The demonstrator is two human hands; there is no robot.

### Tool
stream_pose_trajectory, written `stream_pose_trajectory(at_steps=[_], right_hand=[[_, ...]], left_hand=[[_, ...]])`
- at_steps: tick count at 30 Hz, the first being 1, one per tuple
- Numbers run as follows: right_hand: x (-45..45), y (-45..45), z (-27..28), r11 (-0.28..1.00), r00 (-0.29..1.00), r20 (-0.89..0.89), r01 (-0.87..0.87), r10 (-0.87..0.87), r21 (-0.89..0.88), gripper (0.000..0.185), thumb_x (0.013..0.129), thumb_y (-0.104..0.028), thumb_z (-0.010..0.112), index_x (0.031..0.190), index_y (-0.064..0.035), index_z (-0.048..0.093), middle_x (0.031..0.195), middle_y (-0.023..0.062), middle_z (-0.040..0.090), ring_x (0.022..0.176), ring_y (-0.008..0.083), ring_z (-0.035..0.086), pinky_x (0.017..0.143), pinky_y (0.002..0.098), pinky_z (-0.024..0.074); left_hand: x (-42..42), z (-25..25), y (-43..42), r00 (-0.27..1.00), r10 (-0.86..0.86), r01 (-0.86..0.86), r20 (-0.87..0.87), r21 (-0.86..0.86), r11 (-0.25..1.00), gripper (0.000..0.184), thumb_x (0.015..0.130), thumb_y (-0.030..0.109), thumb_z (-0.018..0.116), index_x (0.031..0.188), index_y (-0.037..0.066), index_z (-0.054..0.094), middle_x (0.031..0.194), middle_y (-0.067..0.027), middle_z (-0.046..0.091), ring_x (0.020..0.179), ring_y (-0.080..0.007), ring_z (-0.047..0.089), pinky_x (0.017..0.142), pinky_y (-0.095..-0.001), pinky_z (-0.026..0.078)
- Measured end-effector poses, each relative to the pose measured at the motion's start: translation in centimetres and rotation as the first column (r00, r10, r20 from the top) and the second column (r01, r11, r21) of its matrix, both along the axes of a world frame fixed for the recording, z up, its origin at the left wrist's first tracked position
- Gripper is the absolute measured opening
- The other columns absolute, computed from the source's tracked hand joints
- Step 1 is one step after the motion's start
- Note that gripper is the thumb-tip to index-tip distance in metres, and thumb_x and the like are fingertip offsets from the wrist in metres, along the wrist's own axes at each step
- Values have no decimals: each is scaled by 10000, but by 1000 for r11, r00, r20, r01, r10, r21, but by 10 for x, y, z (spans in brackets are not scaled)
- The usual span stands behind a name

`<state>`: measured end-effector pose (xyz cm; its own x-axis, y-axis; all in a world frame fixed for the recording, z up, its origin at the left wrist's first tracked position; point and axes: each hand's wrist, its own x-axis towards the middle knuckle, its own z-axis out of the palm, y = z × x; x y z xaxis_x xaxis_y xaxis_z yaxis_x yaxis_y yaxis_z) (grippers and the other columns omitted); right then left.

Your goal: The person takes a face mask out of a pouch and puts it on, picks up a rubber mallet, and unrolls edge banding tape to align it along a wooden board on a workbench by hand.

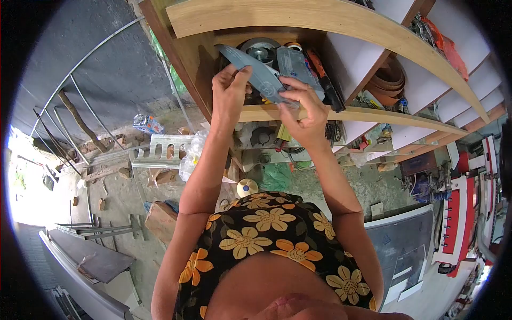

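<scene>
Two bare hands hold a grey piece (252,69) over an open shelf compartment (341,45).
From where I stand, the left hand (230,90) has its fingers closed on the piece's near edge, toward the left, while the piece slants down to the right, a round mark near its lower end; behind it sits a round metal part (260,53), then a grey-blue packet (295,63); the right hand (305,109) grips that lower end, thumb beneath and fingers bent over it, and just beyond, an orange-and-black tool (318,68) leans against the packet's right side.
</scene>
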<state>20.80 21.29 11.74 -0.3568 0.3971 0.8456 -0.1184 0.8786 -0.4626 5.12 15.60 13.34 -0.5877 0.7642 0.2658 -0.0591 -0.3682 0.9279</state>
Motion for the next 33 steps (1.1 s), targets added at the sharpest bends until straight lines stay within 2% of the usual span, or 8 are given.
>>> stream_pose_trajectory(at_steps=[7,11,18,21,23,26,29,33], right_hand=[[-1,-5,7,976,1000,-24,-20,15,-217,167,741,-26,656,901,-20,610,915,88,633,570,83,540,495,205,413],[-1,-3,10,947,999,33,11,-1,-321,183,728,-51,681,898,-32,613,833,68,614,515,83,487,467,222,380],[7,-12,38,967,943,313,180,-117,-182,287,703,-268,734,881,-74,619,830,59,619,532,149,553,483,281,420],[7,-16,45,967,908,388,221,-158,-123,322,704,-346,720,869,-89,617,831,80,634,589,221,606,518,329,453],[7,-15,46,970,890,405,240,-210,-24,330,710,-374,705,863,-96,618,819,98,642,626,268,624,543,359,468],[9,-19,53,958,839,503,278,-205,-75,280,726,-345,688,847,-102,622,771,111,642,632,306,612,555,380,469],[10,-18,50,955,831,498,296,-248,-18,210,758,-272,668,839,-83,630,701,68,622,522,211,553,496,313,412],[10,-15,48,951,854,438,308,-282,11,138,777,-229,630,829,-101,627,707,87,628,598,256,590,526,336,438]], left_hand=[[-7,-7,-7,1000,5,-5,0,-30,1000,160,844,158,563,802,18,631,672,33,559,571,-45,450,541,-209,376],[-2,-3,-17,1000,0,-1,-25,-49,999,165,845,155,558,796,10,619,669,26,557,575,-51,454,546,-214,376],[-1,-7,-24,994,-81,80,80,10,997,137,850,102,543,811,-14,606,703,10,574,599,-61,476,579,-218,401],[9,2,-28,987,-108,103,-116,-48,994,126,846,88,548,826,-18,613,739,-1,597,647,-60,508,619,-215,424],[17,2,-27,987,-115,116,-111,4,993,119,842,77,546,843,-15,622,764,-5,610,675,-58,521,635,-216,432],[20,1,-27,986,-122,124,-116,8,992,115,835,64,550,867,-6,635,783,-2,620,691,-54,527,635,-215,435],[22,-4,-25,989,-96,97,-110,4,995,100,818,61,557,838,1,636,746,14,610,667,-47,519,609,-214,427],[23,-7,-28,982,-54,35,-183,-106,994,83,775,58,549,743,8,608,656,29,570,614,-39,507,568,-212,414]])
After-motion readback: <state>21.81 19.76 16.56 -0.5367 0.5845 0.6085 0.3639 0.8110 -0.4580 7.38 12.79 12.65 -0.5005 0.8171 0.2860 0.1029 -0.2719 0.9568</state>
